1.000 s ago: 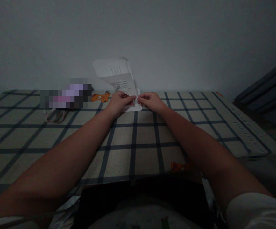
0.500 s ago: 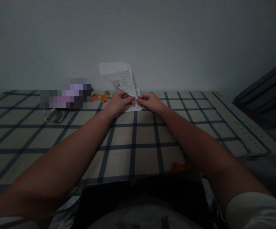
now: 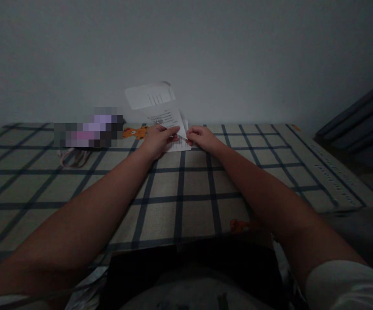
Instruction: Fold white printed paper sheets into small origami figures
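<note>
Both my hands are at a white printed paper sheet [image 3: 173, 117] at the back middle of the table. The sheet is folded over, and a curled upper flap [image 3: 149, 95] leans toward the wall. My left hand [image 3: 159, 138] is closed on the paper's left part, thumb on top. At its right edge, my right hand [image 3: 202, 138] pinches the paper between thumb and fingers. A lower part of the paper lies on the cloth under my fingers. The print is too small to read.
A checked tablecloth [image 3: 192, 215] with orange bear prints covers the table, which meets a grey wall [image 3: 238, 60]. To the left lies a pixelated purple and pink object [image 3: 92, 129] with a looped strap [image 3: 73, 158]. Dark folded fabric [image 3: 363, 125] hangs at the right.
The paper's upper flap has swung left and bent further over. My left thumb has shifted slightly up and left; my right hand has barely moved.
</note>
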Motion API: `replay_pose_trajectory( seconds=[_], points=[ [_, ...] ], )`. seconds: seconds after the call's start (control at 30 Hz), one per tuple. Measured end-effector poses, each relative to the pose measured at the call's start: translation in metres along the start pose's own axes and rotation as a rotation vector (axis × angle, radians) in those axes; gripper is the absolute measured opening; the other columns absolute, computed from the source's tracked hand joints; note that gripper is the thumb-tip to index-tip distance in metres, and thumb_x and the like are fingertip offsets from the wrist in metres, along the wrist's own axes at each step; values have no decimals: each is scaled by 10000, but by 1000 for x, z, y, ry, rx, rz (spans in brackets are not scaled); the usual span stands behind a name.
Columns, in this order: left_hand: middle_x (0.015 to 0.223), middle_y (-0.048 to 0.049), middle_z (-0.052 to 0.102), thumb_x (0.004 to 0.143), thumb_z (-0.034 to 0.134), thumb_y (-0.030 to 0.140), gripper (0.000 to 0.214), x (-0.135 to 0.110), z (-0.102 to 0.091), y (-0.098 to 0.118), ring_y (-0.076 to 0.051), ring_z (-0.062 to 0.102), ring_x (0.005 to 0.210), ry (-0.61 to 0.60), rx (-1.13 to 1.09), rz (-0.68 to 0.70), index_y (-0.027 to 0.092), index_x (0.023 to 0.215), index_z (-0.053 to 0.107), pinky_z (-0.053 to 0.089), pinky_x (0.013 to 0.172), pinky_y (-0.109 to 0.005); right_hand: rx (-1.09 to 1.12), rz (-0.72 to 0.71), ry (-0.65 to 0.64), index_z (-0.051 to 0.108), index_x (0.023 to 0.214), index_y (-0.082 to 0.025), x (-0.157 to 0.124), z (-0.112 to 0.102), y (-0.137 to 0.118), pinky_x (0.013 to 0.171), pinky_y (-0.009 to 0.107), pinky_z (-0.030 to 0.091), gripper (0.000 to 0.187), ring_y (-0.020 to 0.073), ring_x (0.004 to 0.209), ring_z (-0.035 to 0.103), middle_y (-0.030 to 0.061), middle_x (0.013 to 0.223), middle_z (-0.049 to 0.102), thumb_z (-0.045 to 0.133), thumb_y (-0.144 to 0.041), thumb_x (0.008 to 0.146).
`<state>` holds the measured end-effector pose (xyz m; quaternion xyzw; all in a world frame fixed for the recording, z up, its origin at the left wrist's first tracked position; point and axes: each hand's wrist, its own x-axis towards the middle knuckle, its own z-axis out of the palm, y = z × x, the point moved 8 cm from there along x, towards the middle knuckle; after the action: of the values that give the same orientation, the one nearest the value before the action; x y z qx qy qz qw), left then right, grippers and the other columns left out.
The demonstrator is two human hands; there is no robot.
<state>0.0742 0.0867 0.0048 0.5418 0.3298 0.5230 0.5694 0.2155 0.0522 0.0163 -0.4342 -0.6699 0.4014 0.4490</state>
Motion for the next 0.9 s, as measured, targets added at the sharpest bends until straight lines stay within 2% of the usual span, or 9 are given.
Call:
replay_pose_trajectory(
  seconds=[0.13,0.27,0.33,0.43,0.53,0.7,0.9],
  points=[
    [843,-68,739,642,807,295,262,-5,9,-5,-103,604,590,-115,97,-35,131,835,743,468,566,-225,65,-39,108,572,740,-160,0,-8,-8,541,205,411,202,63,532,485,-33,632,565,590,-294,890],
    [697,-62,715,643,812,318,248,-10,13,-10,-97,547,496,-173,282,-47,117,773,747,399,481,-216,146,-74,230,565,809,-170,2,-18,-8,522,196,408,144,53,520,494,-47,661,581,636,-283,866],
    [730,-72,726,645,816,343,280,-10,12,-10,-116,583,529,-155,238,-40,118,799,752,429,501,-227,164,-64,240,549,785,-172,3,-18,-6,522,193,408,134,51,519,504,-52,647,576,629,-239,869],
    [868,-90,750,661,813,388,337,-5,5,-5,-149,652,635,-53,82,7,126,862,750,489,569,-253,170,-35,220,541,763,-168,3,-16,-3,522,194,409,135,50,505,504,-56,624,569,618,-180,872],
    [860,-105,748,657,825,396,343,-2,-2,0,-154,666,663,22,55,45,105,817,739,496,593,-254,153,-31,203,540,752,-168,2,-14,-4,530,196,414,146,54,506,504,-54,606,566,621,-171,874],
    [850,-90,754,667,830,399,334,-5,4,1,-141,661,660,-46,45,43,119,831,754,495,590,-240,143,-31,258,579,803,-168,1,-21,-4,539,202,423,129,68,530,525,-41,618,577,601,-244,905],
    [839,-74,752,655,840,426,342,-5,5,-2,-128,659,666,-53,43,20,132,805,751,501,579,-218,136,-46,315,588,778,-175,4,-30,2,537,203,423,151,62,517,511,-44,612,574,639,-266,887]
  ],
)
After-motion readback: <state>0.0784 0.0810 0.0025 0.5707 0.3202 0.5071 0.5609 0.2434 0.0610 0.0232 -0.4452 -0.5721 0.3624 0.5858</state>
